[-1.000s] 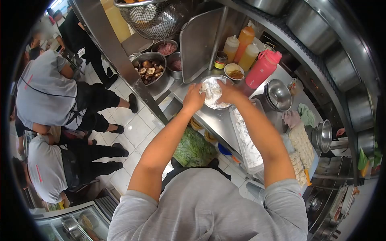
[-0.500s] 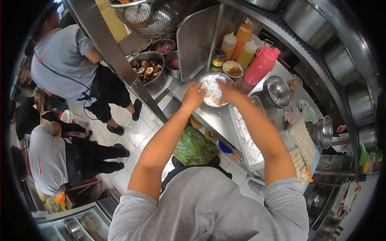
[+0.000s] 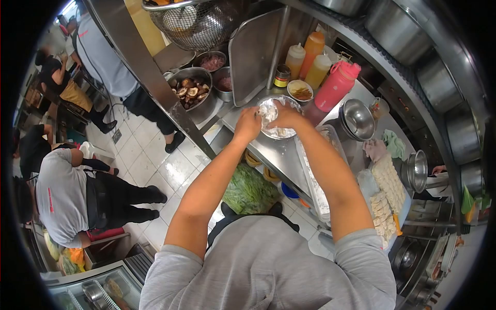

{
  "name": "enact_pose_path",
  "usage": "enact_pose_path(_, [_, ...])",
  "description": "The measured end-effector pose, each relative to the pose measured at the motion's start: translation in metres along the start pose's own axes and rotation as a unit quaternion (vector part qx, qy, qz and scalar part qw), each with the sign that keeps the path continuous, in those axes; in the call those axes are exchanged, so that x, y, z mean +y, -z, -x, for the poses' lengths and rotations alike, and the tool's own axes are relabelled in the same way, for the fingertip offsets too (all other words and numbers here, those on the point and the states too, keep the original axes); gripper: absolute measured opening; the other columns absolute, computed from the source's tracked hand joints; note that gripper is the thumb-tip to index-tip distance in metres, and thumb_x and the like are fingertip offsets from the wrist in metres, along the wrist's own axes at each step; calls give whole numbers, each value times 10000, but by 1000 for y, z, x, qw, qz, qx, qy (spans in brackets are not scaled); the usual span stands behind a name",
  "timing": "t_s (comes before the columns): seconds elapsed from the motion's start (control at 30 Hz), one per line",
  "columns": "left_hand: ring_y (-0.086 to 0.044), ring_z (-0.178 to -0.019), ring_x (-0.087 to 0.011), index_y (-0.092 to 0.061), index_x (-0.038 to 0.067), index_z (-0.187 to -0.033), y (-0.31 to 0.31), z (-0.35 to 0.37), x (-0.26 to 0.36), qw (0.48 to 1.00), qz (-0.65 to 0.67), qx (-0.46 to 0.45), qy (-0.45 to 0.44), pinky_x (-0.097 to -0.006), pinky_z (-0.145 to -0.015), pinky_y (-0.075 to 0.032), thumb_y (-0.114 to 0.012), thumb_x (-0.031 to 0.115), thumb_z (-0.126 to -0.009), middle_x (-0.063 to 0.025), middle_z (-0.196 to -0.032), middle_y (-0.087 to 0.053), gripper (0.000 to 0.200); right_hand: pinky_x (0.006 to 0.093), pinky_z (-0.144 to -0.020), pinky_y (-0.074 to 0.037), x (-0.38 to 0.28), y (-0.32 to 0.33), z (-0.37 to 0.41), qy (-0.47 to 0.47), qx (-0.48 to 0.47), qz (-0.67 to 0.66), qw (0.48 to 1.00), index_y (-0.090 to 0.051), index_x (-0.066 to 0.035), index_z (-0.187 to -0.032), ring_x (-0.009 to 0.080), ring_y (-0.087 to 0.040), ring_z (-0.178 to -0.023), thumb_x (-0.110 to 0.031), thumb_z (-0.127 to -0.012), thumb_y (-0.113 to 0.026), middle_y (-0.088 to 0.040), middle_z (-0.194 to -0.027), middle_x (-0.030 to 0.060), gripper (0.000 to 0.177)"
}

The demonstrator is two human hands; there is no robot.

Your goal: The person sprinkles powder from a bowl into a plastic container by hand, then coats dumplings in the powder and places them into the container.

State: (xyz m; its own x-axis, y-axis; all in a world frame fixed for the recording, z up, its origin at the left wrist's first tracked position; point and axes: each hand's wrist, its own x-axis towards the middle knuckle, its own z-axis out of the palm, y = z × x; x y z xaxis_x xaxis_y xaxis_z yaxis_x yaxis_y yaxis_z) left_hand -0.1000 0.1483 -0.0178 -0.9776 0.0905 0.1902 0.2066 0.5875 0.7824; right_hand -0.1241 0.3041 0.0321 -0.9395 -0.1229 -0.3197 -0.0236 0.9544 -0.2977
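Observation:
A metal bowl [image 3: 282, 135] stands on the steel counter, holding something coated in white powder [image 3: 268, 110]; what lies under the powder I cannot make out. My left hand [image 3: 249, 124] is closed on the bowl's left rim. Inside the bowl, my right hand [image 3: 289, 117] reaches over the white contents from the right, its thumb and fingers apart. Under my right forearm lies a long clear tray [image 3: 316, 178] of white powder. Just behind the bowl sits a small dish of yellow-brown pieces [image 3: 300, 91], beside a dark jar [image 3: 282, 76].
Squeeze bottles [image 3: 295, 60] and a pink flask [image 3: 337, 87] stand behind; nested metal bowls [image 3: 358, 120] and rows of pale dough pieces [image 3: 387, 186] are to the right. Cut mushrooms fill a pot [image 3: 205, 109] at left. A bag of greens [image 3: 250, 188] is below. Co-workers [image 3: 62, 196] stand left.
My right hand has shifted slightly left and deeper over the bowl's contents. My left hand stays at the rim. At far left, one co-worker has moved away and another has come into view.

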Motion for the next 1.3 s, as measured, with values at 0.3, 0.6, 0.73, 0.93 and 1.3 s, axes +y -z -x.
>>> enact_pose_path(0.3, [-467,-1076,-331,-543,18,-1096,5,-2,1,1000,7,-19,6,-375,-921,-375,-473,171,-808,-186,-1133,-505,333,441,-891,-417,24,-7,-20,78,129,27,988,-406,-149,-1247,373,-434,-1146,-254,-671,-684,-359,-1314,191,648])
enact_pose_path(0.6, [-489,-1036,-351,-550,18,-1081,2,-2,2,1000,4,-14,-10,-389,-903,-386,-485,178,-808,-200,-1100,-516,323,467,-905,-406,5,-13,12,50,41,105,992,-380,-203,-1271,413,-416,-1147,-176,-699,-635,-300,-1354,173,626])
enact_pose_path(0.73, [-491,-1025,-353,-551,13,-1073,3,-1,2,1000,19,-6,-22,-390,-896,-387,-491,167,-805,-200,-1074,-526,315,438,-879,-430,21,-11,-1,90,135,97,982,-451,-171,-1198,399,-456,-1102,-91,-761,-516,-385,-1290,178,450])
enact_pose_path(0.93, [-498,-1009,-356,-551,1,-1046,-1,-3,-6,999,12,2,-46,-391,-891,-387,-450,112,-815,-207,-1052,-538,276,418,-944,-384,5,-3,-15,87,69,-3,994,-397,-190,-1289,413,-348,-1211,-284,-705,-623,-311,-1370,177,633])
enact_pose_path(1.3, [-492,-1033,-357,-538,10,-1071,3,-3,-5,999,49,-6,8,-385,-903,-382,-454,130,-816,-212,-1082,-532,294,489,-899,-407,1,-3,-13,46,76,124,988,-465,-198,-1222,392,-380,-1176,-322,-643,-700,-390,-1274,145,637])
